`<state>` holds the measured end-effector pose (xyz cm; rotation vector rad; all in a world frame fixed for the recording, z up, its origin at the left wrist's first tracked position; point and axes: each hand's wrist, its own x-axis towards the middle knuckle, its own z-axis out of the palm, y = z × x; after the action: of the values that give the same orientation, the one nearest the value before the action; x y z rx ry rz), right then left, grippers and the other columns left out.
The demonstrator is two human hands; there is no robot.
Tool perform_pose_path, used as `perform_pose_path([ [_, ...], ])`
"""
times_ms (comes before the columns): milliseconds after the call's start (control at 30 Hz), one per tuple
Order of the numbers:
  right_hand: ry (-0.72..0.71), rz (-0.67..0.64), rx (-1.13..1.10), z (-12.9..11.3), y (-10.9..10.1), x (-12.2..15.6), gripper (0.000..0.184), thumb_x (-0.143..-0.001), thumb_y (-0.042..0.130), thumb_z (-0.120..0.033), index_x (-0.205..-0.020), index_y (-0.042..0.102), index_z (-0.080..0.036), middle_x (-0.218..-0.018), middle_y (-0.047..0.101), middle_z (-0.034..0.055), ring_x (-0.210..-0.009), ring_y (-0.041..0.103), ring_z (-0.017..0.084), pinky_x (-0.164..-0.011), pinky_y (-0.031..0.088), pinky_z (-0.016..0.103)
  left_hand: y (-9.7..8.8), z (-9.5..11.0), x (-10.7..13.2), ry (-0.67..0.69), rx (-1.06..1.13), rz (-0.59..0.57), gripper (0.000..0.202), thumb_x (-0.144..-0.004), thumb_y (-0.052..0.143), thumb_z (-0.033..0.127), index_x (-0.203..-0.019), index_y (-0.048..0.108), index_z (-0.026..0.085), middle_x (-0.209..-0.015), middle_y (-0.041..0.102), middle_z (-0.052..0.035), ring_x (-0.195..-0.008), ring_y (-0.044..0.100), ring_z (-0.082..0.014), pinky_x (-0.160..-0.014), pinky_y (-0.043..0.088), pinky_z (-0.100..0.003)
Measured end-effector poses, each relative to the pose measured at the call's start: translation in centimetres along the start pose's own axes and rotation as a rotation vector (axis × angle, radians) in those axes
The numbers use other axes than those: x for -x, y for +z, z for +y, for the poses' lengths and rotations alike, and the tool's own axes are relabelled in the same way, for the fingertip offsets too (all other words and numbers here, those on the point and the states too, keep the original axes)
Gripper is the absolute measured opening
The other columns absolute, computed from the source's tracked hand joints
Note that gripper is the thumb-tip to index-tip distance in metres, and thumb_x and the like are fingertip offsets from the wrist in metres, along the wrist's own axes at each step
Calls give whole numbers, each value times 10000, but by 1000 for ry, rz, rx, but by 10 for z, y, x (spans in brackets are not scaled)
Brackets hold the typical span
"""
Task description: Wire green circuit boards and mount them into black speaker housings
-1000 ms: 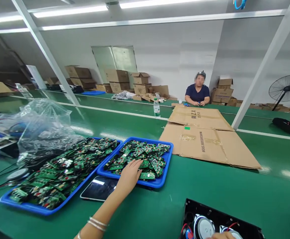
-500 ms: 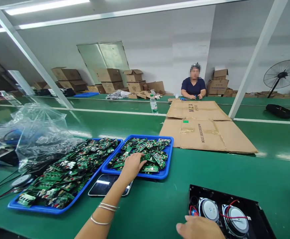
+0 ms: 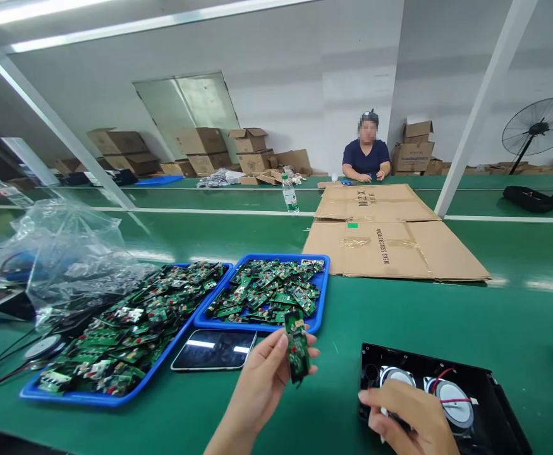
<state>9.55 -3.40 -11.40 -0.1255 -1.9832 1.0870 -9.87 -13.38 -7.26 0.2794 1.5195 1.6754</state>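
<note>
My left hand (image 3: pixel 261 379) holds a small green circuit board (image 3: pixel 297 346) upright between thumb and fingers, just in front of the smaller blue tray (image 3: pixel 321 302) of green circuit boards. My right hand (image 3: pixel 411 418) rests on the front left of a black speaker housing (image 3: pixel 497 411) with two round speakers and red wires, its fingers curled over something I cannot make out. A dark phone (image 3: pixel 214 349) lies flat between the two trays.
A larger blue tray (image 3: pixel 86 397) heaped with boards sits at left beside a clear plastic bag (image 3: pixel 74 253). Flattened cardboard (image 3: pixel 390 243) and a water bottle (image 3: pixel 289 196) lie farther back. A person in a dark shirt (image 3: pixel 366 155) sits at the far belt. A fan (image 3: pixel 536 129) stands right.
My left hand has lifted a circuit board out of the smaller tray and drawn it toward me. My right hand has moved onto the speaker housing.
</note>
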Motion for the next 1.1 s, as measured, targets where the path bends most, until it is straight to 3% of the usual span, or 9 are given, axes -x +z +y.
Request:
perform_pose_path([
  [133,172,42,-11,0,5,-1,148,-973,494,-345,-1077,599,-339,-758,592,-47,-607,536,118,-525,389,187,19,-13,18,-118,190,-95,439,-642,731,352,-1012,556,194,-801,654,-27,-681,667,-169,-562,625,-293],
  [233,267,82,-17,-1,12,0,126,-943,492,-271,-991,606,-290,-770,537,-16,-634,516,134,-479,377,190,26,-16,23,-106,267,-55,508,-576,811,365,-986,566,195,-846,670,-44,-779,689,-193,-626,629,-234],
  [367,145,77,0,-1,23,2,156,-897,486,-174,-1025,543,-242,-793,447,1,-574,428,119,-451,342,201,34,-19,26,-33,301,32,543,-457,890,433,-819,558,201,-787,665,2,-757,690,-189,-536,601,-198],
  [533,-46,150,64,3,27,2,175,-925,441,-108,-1043,523,-208,-816,447,21,-599,434,116,-502,367,207,39,-24,26,13,164,145,670,-342,902,547,-704,476,177,-664,639,34,-470,570,-90,-366,507,-177],
  [800,-54,132,96,-3,21,1,100,-952,455,-137,-946,541,-188,-783,432,24,-614,440,126,-514,387,224,42,-24,26,20,147,170,689,-378,903,514,-658,354,208,-663,664,60,-437,541,-64,-342,463,-137],
  [1100,23,56,93,-7,13,-5,120,-948,429,-116,-892,515,-180,-804,446,25,-627,452,115,-517,377,206,46,-21,26,11,107,138,604,-439,867,494,-619,373,196,-588,618,59,-403,523,-64,-342,458,-150],
])
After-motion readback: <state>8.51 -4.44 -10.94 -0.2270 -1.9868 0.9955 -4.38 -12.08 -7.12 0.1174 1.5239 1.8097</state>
